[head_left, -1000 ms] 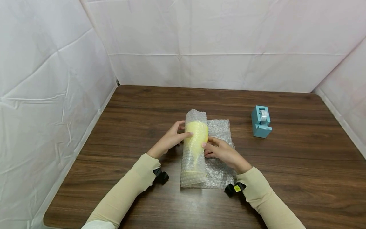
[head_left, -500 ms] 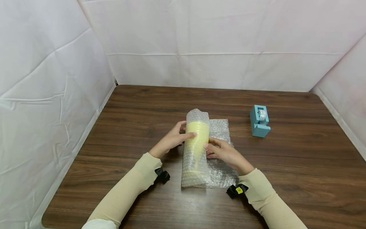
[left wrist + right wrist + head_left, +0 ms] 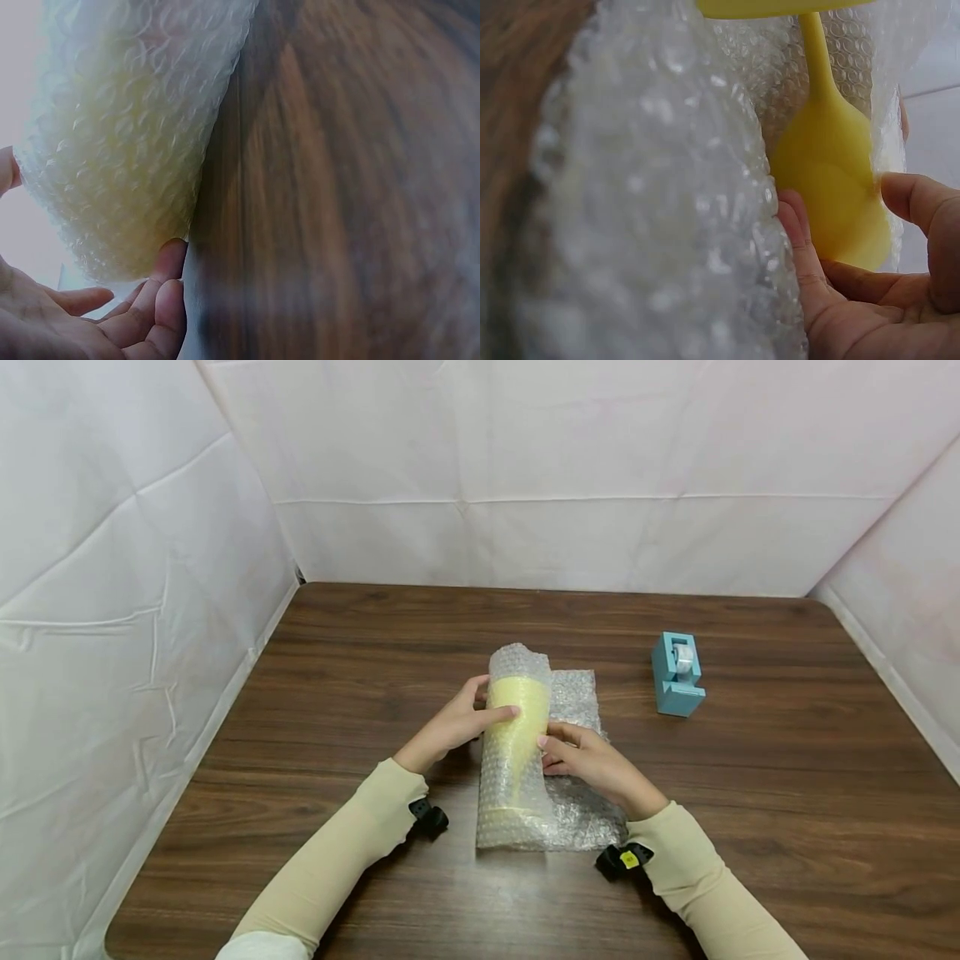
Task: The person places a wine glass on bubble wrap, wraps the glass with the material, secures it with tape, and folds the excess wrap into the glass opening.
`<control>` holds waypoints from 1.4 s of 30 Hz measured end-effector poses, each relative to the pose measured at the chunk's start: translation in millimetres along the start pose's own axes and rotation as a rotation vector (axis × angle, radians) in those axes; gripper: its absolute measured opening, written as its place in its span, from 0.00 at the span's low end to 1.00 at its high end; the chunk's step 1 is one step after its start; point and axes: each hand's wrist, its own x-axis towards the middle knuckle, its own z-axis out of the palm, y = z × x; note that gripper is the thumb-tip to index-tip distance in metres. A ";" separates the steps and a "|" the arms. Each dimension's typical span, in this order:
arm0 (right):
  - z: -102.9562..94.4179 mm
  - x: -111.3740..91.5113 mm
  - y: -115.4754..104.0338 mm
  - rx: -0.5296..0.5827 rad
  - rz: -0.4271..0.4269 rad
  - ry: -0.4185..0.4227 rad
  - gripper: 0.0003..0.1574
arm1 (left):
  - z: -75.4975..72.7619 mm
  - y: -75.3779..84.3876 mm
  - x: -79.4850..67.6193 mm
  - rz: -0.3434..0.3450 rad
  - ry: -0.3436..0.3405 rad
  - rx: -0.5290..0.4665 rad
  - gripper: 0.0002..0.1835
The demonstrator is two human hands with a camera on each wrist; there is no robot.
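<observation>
Goblet [image 3: 829, 157], yellow, inside bubble wrap [image 3: 517, 829]; left hand [image 3: 459, 720] half-curled round both, right hand [image 3: 587, 760] pinching them.

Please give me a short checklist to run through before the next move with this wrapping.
1. Left hand holding the bubble wrap: ok.
2. Right hand at the wrap's edge, beside the yellow goblet: ok.
3. Wrap reaching past the goblet's bowl and foot: ok.
4. Wrap fully rolled: not ok, a loose stretch lies to the right of the goblet.
5. Tape roll in the blue dispenser: ok, probably within reach.
6. Underside snug: cannot tell, hidden.
</observation>
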 end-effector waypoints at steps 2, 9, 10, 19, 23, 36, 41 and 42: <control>-0.4 -0.2 0.2 0.001 -0.005 0.002 0.43 | 0.3 0.5 0.1 -0.005 0.001 0.006 0.48; -2.5 -1.8 1.9 -0.014 -0.046 -0.020 0.42 | 1.4 1.4 0.1 0.002 0.003 0.017 0.48; -2.7 -1.8 2.0 -0.013 -0.045 -0.019 0.41 | 1.6 1.4 0.2 0.005 0.002 0.017 0.48; -3.0 -2.2 1.9 -0.021 -0.039 -0.008 0.40 | 2.2 2.7 0.3 0.003 0.007 0.032 0.48; -3.3 -2.1 1.8 -0.018 -0.047 -0.012 0.40 | 2.7 3.6 0.2 -0.010 0.010 0.042 0.49; -3.9 -3.5 1.1 -0.027 -0.019 -0.002 0.40 | 5.3 7.6 -0.3 -0.011 0.025 0.096 0.50; -4.3 -3.9 0.5 -0.024 -0.023 0.008 0.40 | 6.3 9.6 0.1 -0.009 0.029 0.133 0.50; -4.5 -4.1 0.7 -0.025 -0.025 0.010 0.40 | 6.5 9.9 0.1 -0.007 0.030 0.144 0.50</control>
